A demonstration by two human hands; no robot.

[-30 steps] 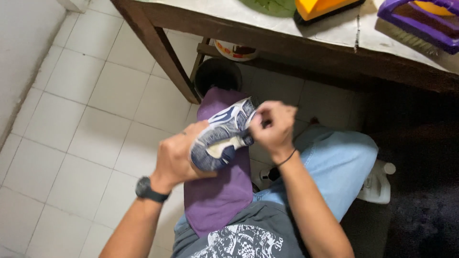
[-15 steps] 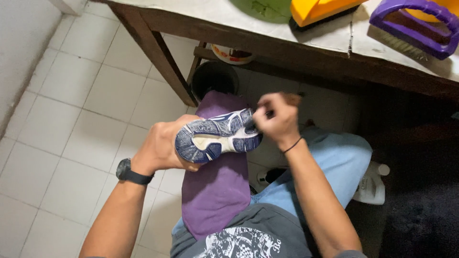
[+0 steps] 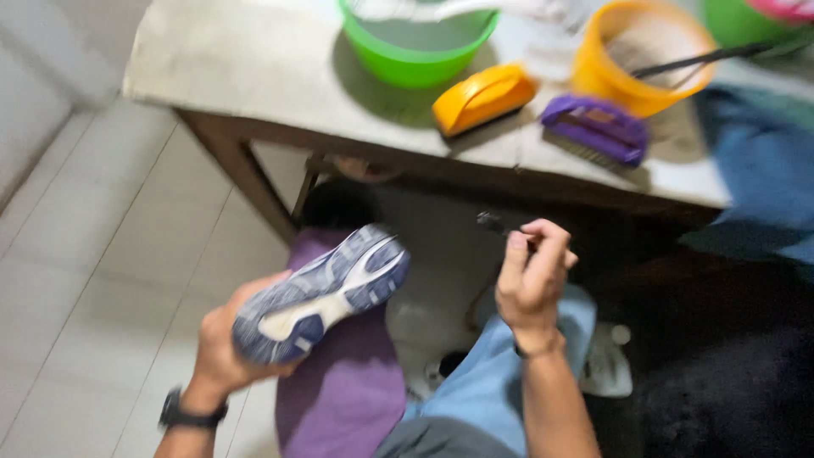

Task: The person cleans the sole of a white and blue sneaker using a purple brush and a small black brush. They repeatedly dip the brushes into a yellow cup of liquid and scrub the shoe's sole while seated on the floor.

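The sports shoe point(image 3: 322, 293) is showing a rubber outsole, matt and ridged, in blue and white. The purple cloth point(image 3: 343, 394) over the lap is looking soft and matt. The green basin point(image 3: 415, 51), yellow bucket point(image 3: 640, 55), orange brush point(image 3: 483, 97) and purple brush point(image 3: 598, 127) are presenting smooth, slightly glossy plastic. The tabletop point(image 3: 229, 72) is appearing as worn, matt stone on a dark wooden frame point(image 3: 246, 174). The floor tiles point(image 3: 110, 254) are looking smooth.

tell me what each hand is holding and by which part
The left hand holds a shoe sole-up, gripped at one end from underneath. The right hand pinches a small dark tool by its end; the blur hides what it is.
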